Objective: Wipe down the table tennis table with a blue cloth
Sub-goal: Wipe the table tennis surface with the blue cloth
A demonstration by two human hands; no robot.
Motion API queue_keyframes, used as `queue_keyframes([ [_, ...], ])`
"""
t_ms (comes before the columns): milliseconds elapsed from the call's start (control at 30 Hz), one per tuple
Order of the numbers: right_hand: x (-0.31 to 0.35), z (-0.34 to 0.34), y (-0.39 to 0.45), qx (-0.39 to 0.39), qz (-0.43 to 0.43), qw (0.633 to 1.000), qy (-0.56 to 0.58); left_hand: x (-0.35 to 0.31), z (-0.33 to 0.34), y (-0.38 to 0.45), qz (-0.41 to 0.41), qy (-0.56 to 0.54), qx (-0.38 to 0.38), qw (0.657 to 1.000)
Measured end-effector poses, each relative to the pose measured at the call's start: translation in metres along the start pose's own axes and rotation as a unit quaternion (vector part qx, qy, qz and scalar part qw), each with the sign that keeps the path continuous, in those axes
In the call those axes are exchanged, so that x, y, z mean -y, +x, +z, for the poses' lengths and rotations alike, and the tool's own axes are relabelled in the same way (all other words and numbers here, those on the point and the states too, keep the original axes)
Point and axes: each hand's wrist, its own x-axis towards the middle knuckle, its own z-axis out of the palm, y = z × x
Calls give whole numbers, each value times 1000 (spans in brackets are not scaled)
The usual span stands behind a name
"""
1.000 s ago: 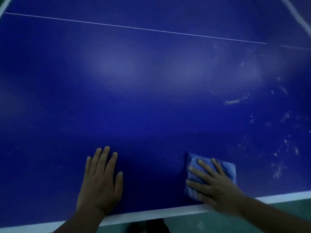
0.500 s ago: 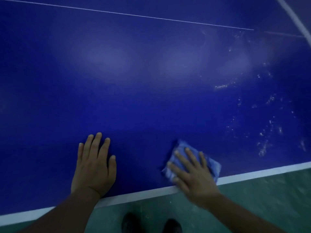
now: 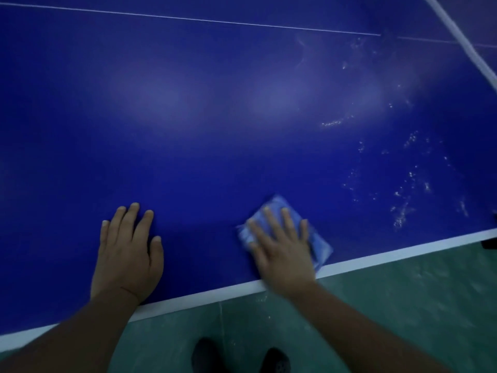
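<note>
Change: since the earlier frame I see my right hand (image 3: 282, 251) and the folded blue microfibre cloth (image 3: 321, 244) under it slid leftward along the near edge, closer to my left hand (image 3: 126, 251); the cloth has also turned, one corner now pointing far
Left hand: flat on the dark blue table tennis table top (image 3: 215, 130), fingers straight and close together, palm down; holding nothing, it looks like a brace
Right hand: fingers spread and straight, pressing the cloth flat against the table; blurred with motion, so I cannot tell the thumb's exact lie
Cloth: near side of the table, just beside the white painted edge stripe (image 3: 403, 251); its near-right corner overlaps that stripe; its long axis runs diagonally from far-left to near-right
Key relation: pale speckled dust and smears (image 3: 403, 211) lie to the right and far-right of the cloth, well apart from the left hand; the right hand is the nearer one
Judgement: the area between the hands looks clean; the speckled patch is not yet wiped; I judge the next stroke should go rightward and far
Also seen: green floor (image 3: 403, 305); dark shoes (image 3: 242, 356) near the table edge; thin white centre line (image 3: 188, 18) far across the surface
</note>
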Motion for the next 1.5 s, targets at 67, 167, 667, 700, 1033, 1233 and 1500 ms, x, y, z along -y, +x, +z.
queue_keyframes([
  [67, -65, -15, 8, 8, 127, 991, -35, -1, 1, 1, 3, 9, -7, 1000],
  [167, -129, -39, 27, -6, 393, 918, 55, -2, 3, -1, 0, 25, -13, 1000],
  [667, -152, -36, 3, 5, 335, 941, 44, -102, 24, -35, 60, 3, 27, 998],
  [700, -164, -42, 6, -4, 385, 921, 66, -104, 27, -35, 68, 15, 33, 997],
  [1033, -68, -11, 4, 21, 8, 1000, 7, -100, 32, -32, 67, 43, 54, 995],
  [1233, -139, -23, 2, -17, 365, 930, 32, -99, 33, -31, 69, 37, 68, 995],
  [1500, -13, -11, 112, -12, 2, 998, 61, -103, 30, -28, 45, 34, 102, 993],
])
